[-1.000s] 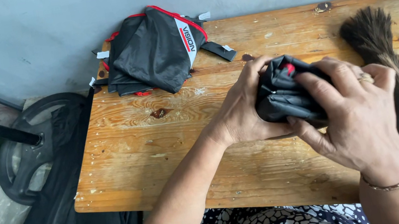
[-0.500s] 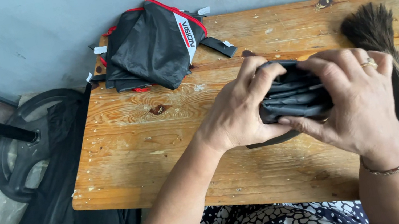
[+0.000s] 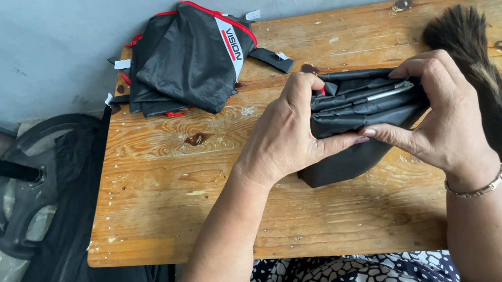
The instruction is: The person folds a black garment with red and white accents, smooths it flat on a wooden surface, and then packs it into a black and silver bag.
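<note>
Holding a folded black cloth (image 3: 362,117), the left hand (image 3: 284,139) and right hand (image 3: 440,116) both pinch it tight, just above the wooden table (image 3: 164,189). Far left lies a black and red bag (image 3: 190,59). A dark brush (image 3: 493,87) lies at the right.

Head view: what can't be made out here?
- Folded black fabric: its ends and underside, covered by the left hand and right hand.
- Dark brush: handle cut off by the bottom edge.
- Black-and-red pouch: contents hidden; it lies closed.
- Wooden table: right end beyond the frame.
</note>
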